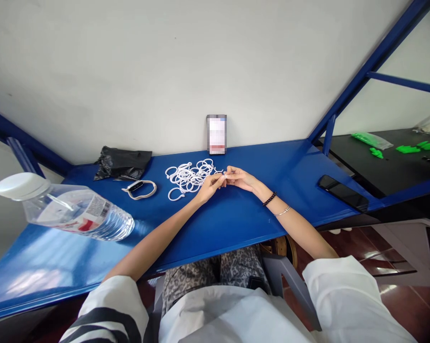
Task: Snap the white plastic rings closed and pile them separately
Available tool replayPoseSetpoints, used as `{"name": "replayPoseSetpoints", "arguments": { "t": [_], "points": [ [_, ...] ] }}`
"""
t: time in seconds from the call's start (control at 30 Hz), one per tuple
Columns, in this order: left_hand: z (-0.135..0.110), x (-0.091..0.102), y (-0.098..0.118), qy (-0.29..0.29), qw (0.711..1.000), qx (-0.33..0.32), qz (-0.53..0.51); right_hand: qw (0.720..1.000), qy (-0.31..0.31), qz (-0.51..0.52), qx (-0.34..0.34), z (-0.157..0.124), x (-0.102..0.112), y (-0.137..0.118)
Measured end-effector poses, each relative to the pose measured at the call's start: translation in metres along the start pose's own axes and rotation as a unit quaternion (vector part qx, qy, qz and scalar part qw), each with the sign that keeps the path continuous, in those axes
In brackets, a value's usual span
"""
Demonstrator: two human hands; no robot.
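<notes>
My left hand [210, 186] and my right hand [240, 178] meet fingertip to fingertip just above the blue table [215, 224]. Both are closed in a pinch on a small white ring, mostly hidden by the fingers. Directly left of them lies a loose heap of white plastic rings [189, 177], thin loops with a small knob on some. One ring [175, 194] rests at the heap's near edge, close to my left wrist.
A large water bottle [72, 209] stands at the left. Behind it are a black plastic bag [124, 163] and a watch [142, 189]. A phone [217, 136] leans on the wall; another phone [342, 192] lies right. Green pieces [408, 149] sit on the neighbouring dark table.
</notes>
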State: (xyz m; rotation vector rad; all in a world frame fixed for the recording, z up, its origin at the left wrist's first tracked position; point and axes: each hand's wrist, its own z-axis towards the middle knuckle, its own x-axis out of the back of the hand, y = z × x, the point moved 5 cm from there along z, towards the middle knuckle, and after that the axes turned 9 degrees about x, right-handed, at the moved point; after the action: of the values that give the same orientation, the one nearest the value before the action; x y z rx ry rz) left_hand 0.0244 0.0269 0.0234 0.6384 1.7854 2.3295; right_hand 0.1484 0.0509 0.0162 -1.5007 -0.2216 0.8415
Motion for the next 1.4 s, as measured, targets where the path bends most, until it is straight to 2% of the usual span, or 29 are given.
{"name": "replayPoseSetpoints", "arguments": {
  "t": [0.73,0.9,1.1,1.23,1.4],
  "points": [
    [-0.001,-0.001,0.004,-0.016,1.0,-0.003,-0.007,1.0,0.025,0.002,-0.005,-0.001,0.001,-0.002],
    [0.002,0.001,-0.001,-0.001,0.998,0.018,-0.061,0.999,0.027,0.001,0.017,0.001,-0.003,-0.001],
    [0.005,0.003,-0.012,0.022,0.986,0.065,-0.151,0.997,0.06,0.033,0.032,0.003,-0.005,0.0],
    [0.007,0.003,-0.017,0.025,0.979,0.069,-0.188,0.997,0.064,0.041,0.03,0.004,-0.004,-0.001],
    [0.007,0.003,-0.014,0.018,0.983,0.053,-0.173,0.998,0.052,0.019,0.034,0.004,-0.003,-0.001]
  ]
}}
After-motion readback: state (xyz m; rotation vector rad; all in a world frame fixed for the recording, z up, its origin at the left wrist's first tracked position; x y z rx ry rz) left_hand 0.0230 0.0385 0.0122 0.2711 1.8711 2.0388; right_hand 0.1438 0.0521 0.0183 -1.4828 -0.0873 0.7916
